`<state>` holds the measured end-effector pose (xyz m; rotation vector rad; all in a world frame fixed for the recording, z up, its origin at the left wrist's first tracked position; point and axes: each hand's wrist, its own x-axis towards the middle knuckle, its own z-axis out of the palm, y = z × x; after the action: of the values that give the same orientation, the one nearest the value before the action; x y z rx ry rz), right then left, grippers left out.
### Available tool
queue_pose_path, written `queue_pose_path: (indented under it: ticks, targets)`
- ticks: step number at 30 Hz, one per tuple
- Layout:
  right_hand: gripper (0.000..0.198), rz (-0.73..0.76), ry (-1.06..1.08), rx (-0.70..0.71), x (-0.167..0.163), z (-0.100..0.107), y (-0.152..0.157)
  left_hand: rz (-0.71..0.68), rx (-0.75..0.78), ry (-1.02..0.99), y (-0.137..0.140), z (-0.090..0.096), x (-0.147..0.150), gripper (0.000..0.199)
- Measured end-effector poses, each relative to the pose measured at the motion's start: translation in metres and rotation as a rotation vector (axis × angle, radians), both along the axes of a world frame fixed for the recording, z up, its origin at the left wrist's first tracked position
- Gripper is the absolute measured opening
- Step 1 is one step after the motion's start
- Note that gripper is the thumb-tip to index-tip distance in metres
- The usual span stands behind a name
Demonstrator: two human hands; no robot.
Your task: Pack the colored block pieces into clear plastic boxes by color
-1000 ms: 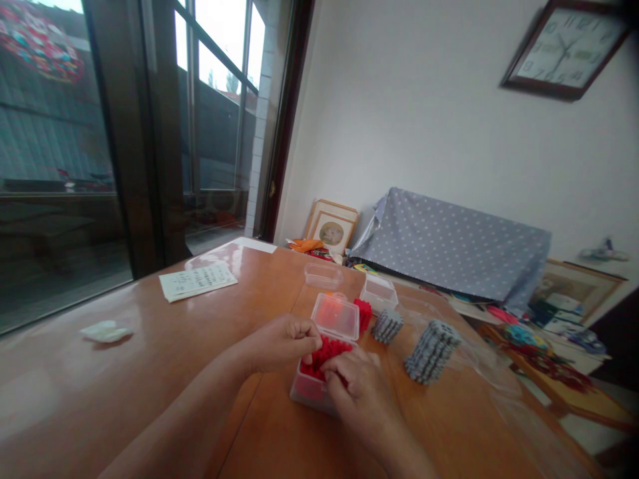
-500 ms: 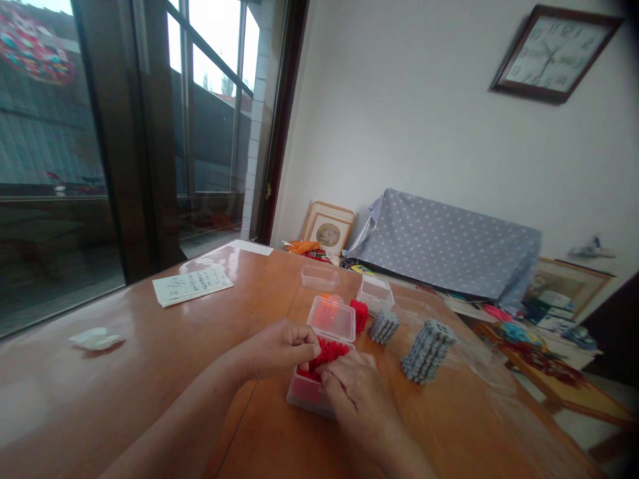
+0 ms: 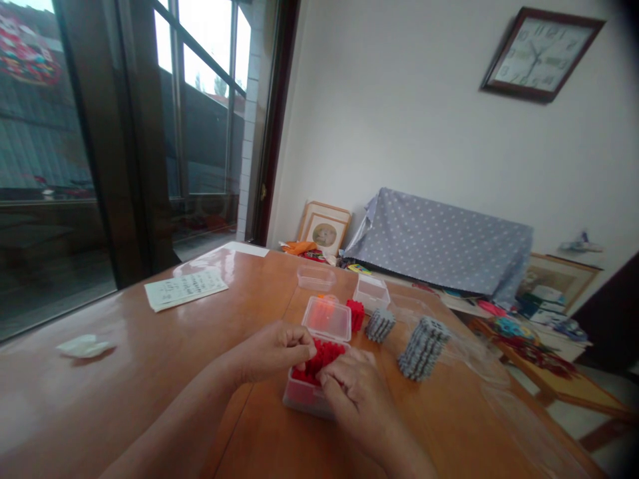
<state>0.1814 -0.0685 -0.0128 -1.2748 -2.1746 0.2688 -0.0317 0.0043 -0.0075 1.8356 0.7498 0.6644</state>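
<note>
A clear plastic box (image 3: 302,397) with its lid (image 3: 327,319) tipped open toward the far side stands on the table in front of me. Small red plastic building pieces (image 3: 318,359) fill it, some joined in rows. My left hand (image 3: 283,347) is closed at the box's left side, thumb and forefinger pinched at the red pieces. Across from it, my right hand (image 3: 353,384) curls over the right rim with its fingertips on the same pieces. The fingers partly cover what they grip. Beyond the lid stands a red block stack (image 3: 355,315).
A short grey block stack (image 3: 380,325) and a taller grey one (image 3: 423,348) stand to the right. Clear containers (image 3: 372,293) (image 3: 316,277) lie farther back. Written paper sheets (image 3: 186,289) and a crumpled white wrapper (image 3: 84,346) rest on the wooden table (image 3: 164,352) at left.
The view has shifted slightly, moving the scene a little to the left. Both hands stay at the red pieces in the box, with only small finger movement.
</note>
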Motion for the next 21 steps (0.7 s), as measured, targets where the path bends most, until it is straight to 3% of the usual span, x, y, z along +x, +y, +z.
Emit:
queue_pose_path:
  ticks: [9, 15, 18, 21]
  targets:
    - [0.021, -0.030, 0.129, -0.003, 0.012, -0.005, 0.007, -0.011, 0.035, 0.030, 0.003, -0.005, -0.002, 0.027]
    - [0.037, -0.386, 0.437, -0.013, 0.070, -0.026, 0.037, -0.008, 0.026, 0.036, 0.005, -0.005, -0.001, 0.028]
    - [0.040, -0.537, 0.357, -0.072, 0.099, -0.045, 0.052, -0.012, 0.017, 0.037, 0.005, -0.005, -0.001, 0.028]
    - [0.040, -0.571, 0.295, -0.113, 0.114, -0.063, 0.061, -0.012, 0.024, 0.041, 0.006, -0.005, 0.000, 0.030]
